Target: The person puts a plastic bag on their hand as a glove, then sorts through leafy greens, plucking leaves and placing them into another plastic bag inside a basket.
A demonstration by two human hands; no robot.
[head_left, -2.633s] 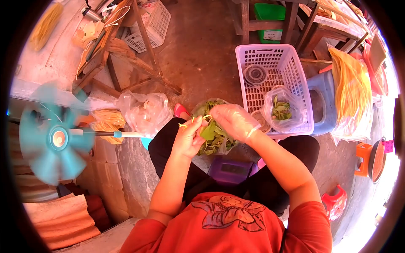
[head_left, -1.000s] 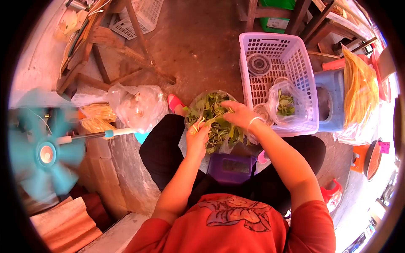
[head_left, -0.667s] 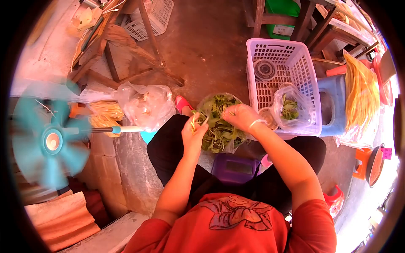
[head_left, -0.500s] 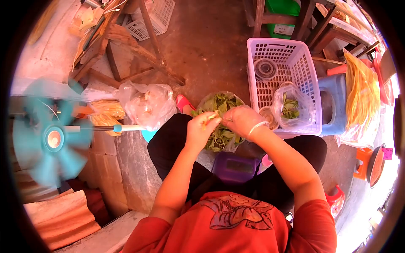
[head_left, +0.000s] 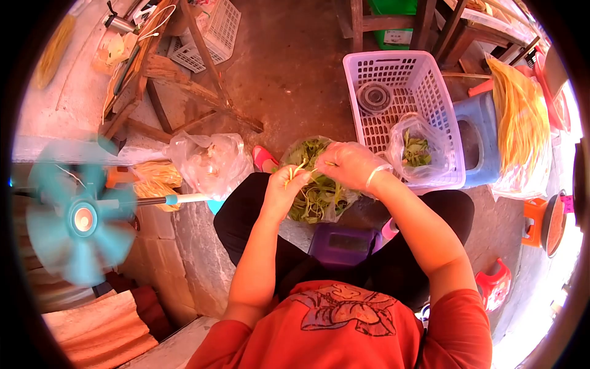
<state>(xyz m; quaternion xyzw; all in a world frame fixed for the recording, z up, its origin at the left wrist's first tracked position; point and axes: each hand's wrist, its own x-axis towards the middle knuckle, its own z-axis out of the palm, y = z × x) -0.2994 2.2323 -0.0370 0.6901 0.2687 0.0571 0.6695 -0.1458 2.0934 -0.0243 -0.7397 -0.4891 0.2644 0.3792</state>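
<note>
My left hand (head_left: 286,189) is closed around a few thin yellow-green stems (head_left: 295,174) that poke up past the thumb. Just to its right, my right hand (head_left: 350,165), in a clear glove, has its fingers pinched together; what they hold is too small to name. Under both hands a clear plastic bag full of leafy greens (head_left: 319,200) lies between my knees, its middle partly hidden by the hands. A smaller bag of greens (head_left: 418,150) rests in the purple basket (head_left: 456,144) to the right.
At the left a teal fan (head_left: 83,218) is spinning, near a knotted plastic bag (head_left: 212,163). A purple box (head_left: 344,244) sits between my legs. Right of the basket are a blue stool (head_left: 476,135) and yellow strips (head_left: 519,117). Wooden legs (head_left: 206,92) stand at upper left.
Since the last frame my hands have drawn slightly apart. Earlier my right hand reached into the greens; now it is above them. The whole view has shifted a little.
</note>
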